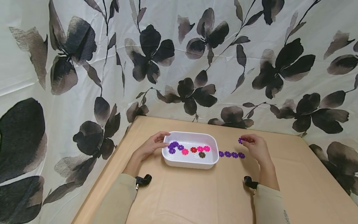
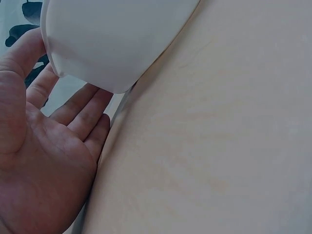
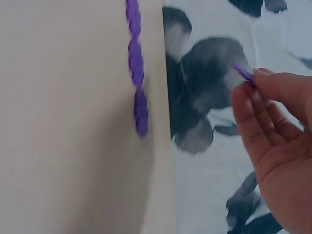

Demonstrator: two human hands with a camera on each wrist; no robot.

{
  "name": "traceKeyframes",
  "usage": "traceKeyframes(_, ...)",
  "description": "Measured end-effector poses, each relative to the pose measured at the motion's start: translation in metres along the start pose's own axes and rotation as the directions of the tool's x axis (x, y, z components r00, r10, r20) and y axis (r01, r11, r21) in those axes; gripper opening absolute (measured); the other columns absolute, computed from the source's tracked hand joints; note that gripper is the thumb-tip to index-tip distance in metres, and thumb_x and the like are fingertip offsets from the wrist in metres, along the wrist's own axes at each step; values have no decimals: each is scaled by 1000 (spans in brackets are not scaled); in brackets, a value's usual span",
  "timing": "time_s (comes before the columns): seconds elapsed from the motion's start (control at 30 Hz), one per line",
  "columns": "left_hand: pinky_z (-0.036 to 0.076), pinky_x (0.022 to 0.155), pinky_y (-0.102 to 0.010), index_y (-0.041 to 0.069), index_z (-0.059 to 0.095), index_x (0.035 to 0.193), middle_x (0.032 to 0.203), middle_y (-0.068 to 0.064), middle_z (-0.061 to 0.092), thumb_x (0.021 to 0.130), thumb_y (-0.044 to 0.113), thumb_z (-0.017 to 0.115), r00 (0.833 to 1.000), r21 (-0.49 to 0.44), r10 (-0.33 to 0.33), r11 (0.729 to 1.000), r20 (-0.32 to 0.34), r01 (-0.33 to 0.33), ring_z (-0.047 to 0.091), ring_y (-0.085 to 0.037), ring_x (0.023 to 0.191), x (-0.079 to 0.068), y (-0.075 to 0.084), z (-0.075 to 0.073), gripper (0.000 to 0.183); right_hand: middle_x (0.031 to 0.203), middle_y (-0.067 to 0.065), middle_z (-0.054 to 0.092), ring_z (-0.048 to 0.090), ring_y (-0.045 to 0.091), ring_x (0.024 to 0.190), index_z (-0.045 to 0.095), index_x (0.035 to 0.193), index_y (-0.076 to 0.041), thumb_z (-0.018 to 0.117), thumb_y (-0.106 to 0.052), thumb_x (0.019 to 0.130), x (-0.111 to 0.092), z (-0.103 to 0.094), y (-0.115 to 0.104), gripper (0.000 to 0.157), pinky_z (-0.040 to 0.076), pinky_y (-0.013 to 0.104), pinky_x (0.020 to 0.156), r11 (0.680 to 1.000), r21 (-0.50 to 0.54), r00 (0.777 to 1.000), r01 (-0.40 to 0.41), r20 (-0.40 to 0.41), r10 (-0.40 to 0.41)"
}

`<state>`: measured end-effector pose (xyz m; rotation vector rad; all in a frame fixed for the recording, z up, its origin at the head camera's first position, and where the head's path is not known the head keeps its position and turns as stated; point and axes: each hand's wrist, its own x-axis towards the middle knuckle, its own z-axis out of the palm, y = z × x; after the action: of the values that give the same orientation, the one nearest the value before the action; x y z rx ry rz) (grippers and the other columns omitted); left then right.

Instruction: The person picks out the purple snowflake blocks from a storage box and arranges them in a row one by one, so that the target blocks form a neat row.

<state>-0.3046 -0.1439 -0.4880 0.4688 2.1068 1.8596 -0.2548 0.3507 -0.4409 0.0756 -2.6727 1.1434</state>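
Head view: seemingly extending a purple flower-disc row (image 1: 234,155), my right hand (image 1: 256,150) should lower its pinched purple disc (image 1: 240,140), left hand (image 1: 149,146) gripping a white plastic tub (image 1: 187,164).

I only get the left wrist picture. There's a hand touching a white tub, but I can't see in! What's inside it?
Observer: Small flower-shaped pieces in several colours lie inside the white tub; the head view looks right into it.
Operator: Ooh! And what's the other hand doing?
Observer: In the right wrist view, the right hand pinches one thin purple piece between thumb and fingertips.
Operator: Is anything on the table, out past the tub?
Observer: Yes, the head view shows a row of purple flowers on the tan table, to the right of the tub.
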Motion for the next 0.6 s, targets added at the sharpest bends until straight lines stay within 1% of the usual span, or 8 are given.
traceKeyframes(0.07, 34, 123, -54, 16, 55, 144, 154, -12, 51, 94, 22, 79, 1000, 1, 2, 1000, 0, -2, 46, -34, 146, 0, 0, 0, 56, 120, 26, 70, 65, 36, 105, 69, 127, 3, 62, -6, 103, -2, -5, 7, 27, 50, 8, 73, 999, -29, 999, -19, 46, 21)
traceKeyframes(0.2, 34, 123, -53, 16, 56, 144, 155, -11, 51, 95, 20, 78, 1000, 1, 4, 1000, -2, -4, 46, -34, 146, 0, 0, 0, 55, 116, 28, 72, 69, 34, 100, 70, 121, 7, 65, -1, 99, -5, -14, 19, 24, 53, 12, 73, 998, -57, 989, -24, 145, 32)
traceKeyframes(0.27, 34, 123, -53, 16, 55, 144, 155, -11, 50, 95, 20, 78, 1000, 0, 6, 1000, -2, -6, 46, -34, 146, 0, 0, 0, 55, 114, 27, 73, 69, 33, 98, 71, 119, 8, 66, 0, 98, -6, -17, 23, 23, 53, 14, 72, 997, -72, 984, -27, 176, 40)
traceKeyframes(0.37, 35, 123, -53, 16, 55, 144, 155, -12, 51, 95, 19, 78, 1000, -4, 7, 1000, -2, -7, 46, -34, 146, 1, 0, 1, 55, 113, 26, 73, 67, 32, 98, 71, 119, 8, 67, 0, 97, -9, -20, 26, 23, 54, 16, 74, 994, -92, 976, -57, 207, 75)
traceKeyframes(0.43, 35, 123, -53, 16, 55, 144, 155, -12, 51, 94, 20, 78, 1000, -4, 6, 1000, -2, -6, 46, -34, 146, 1, 0, 1, 55, 113, 26, 72, 66, 33, 99, 71, 119, 8, 66, 1, 97, -10, -21, 27, 24, 57, 21, 76, 991, -96, 968, -93, 224, 112)
traceKeyframes(0.53, 34, 123, -53, 16, 55, 145, 156, -11, 50, 94, 21, 79, 1000, -4, 7, 1000, -3, -7, 46, -34, 147, 2, 0, 1, 56, 114, 27, 71, 66, 35, 101, 69, 121, 9, 64, 3, 97, -10, -20, 27, 24, 62, 35, 84, 987, -98, 958, -129, 244, 149)
traceKeyframes(0.6, 34, 124, -53, 16, 55, 145, 157, -11, 49, 94, 21, 78, 1000, -4, 9, 1000, -3, -9, 45, -34, 147, 2, 0, 1, 56, 115, 27, 70, 65, 37, 104, 69, 121, 9, 63, 3, 98, -10, -19, 29, 24, 61, 45, 90, 983, -107, 954, -148, 247, 170)
